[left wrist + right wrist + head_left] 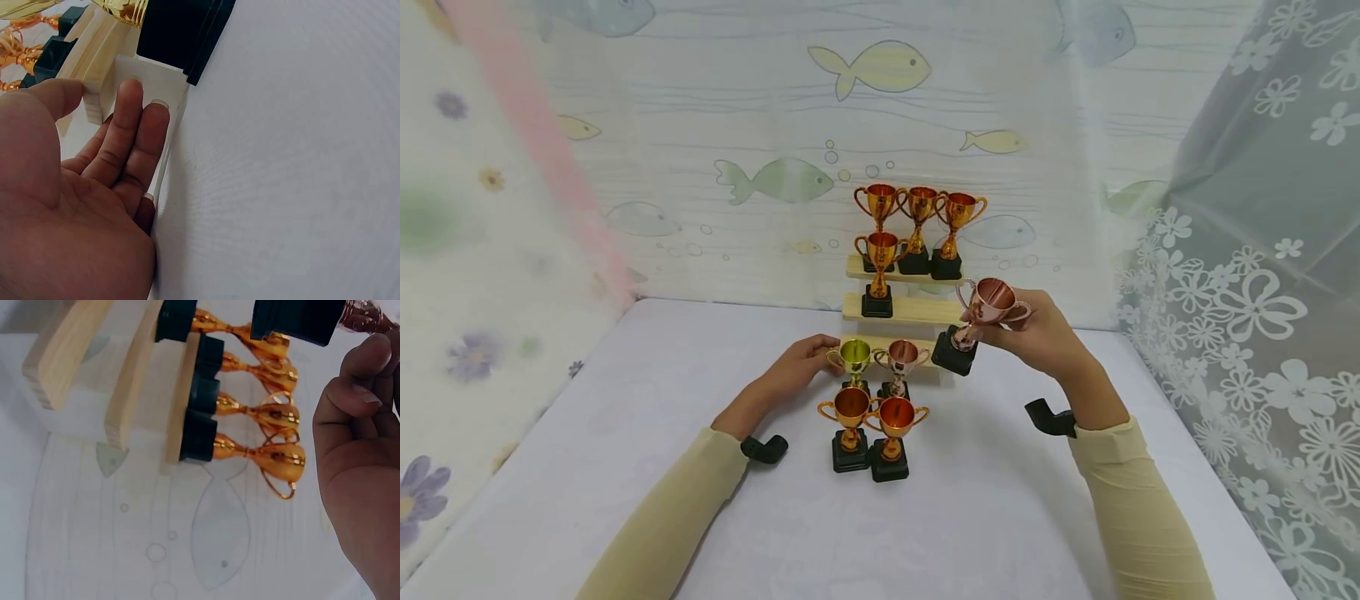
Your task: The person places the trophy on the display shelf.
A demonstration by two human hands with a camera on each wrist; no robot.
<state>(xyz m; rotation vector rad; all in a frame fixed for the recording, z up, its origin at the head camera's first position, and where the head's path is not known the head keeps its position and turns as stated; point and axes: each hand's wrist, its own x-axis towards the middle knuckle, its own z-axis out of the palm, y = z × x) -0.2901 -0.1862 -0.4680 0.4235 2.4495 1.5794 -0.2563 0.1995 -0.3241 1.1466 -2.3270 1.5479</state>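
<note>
My right hand (1041, 337) grips a rose-gold trophy cup (992, 302) by its stem, tilted, with its black base (297, 319) in the air at the right of a stepped wooden rack (917, 309). My left hand (797, 367) is at the rack's left side, its fingertips (153, 125) against the white side and the thumb at the end of a wooden step. Three orange-gold trophies (920, 218) stand on the top step, and another orange-gold trophy (878, 271) is on the middle step at the left.
In front of the rack on the white table (970, 533) stand a yellow-gold trophy (855, 358), a rose-gold trophy (901, 358) and two orange-gold trophies (852, 410). A fish-patterned curtain (737, 242) hangs close behind the rack. Lacy sheeting (1247, 333) lines the right side.
</note>
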